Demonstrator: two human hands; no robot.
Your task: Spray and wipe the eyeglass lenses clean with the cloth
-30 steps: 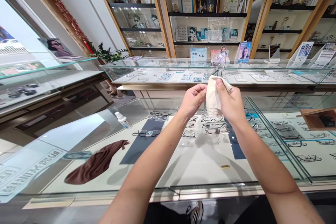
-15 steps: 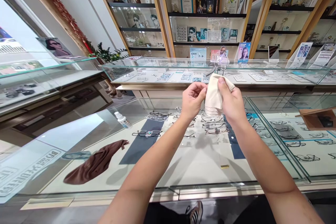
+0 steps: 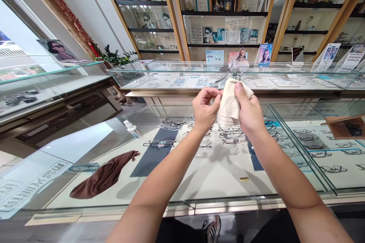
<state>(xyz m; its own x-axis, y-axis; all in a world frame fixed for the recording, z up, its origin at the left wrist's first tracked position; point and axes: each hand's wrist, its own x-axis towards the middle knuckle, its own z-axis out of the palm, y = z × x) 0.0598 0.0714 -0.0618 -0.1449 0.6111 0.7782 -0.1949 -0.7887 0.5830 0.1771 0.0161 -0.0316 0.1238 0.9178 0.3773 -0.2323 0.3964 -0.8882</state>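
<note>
Both my hands are raised above the glass counter [image 3: 85, 148]. My right hand [image 3: 248, 112] is closed on a cream cleaning cloth [image 3: 229, 104] with a scalloped edge, thumb pressed on its front. The cloth is wrapped round a pair of clear-lensed glasses [image 3: 236, 67]; one lens and a thin temple stick out above it. My left hand [image 3: 204, 109] is closed in a pinch at the cloth's left edge, where the glasses' frame lies hidden. The rest of the glasses is covered by the cloth.
Several glasses [image 3: 228, 136] lie on display under the counter glass. A brown cloth [image 3: 104, 174] and a small white spray bottle [image 3: 132, 129] rest on the counter at left. A wooden box [image 3: 346, 127] stands at right. Further counters and shelves of pictures fill the back.
Both hands have lifted slightly and drawn closer together, the left hand closing in on the cloth. The cloth has shifted a little over the glasses.
</note>
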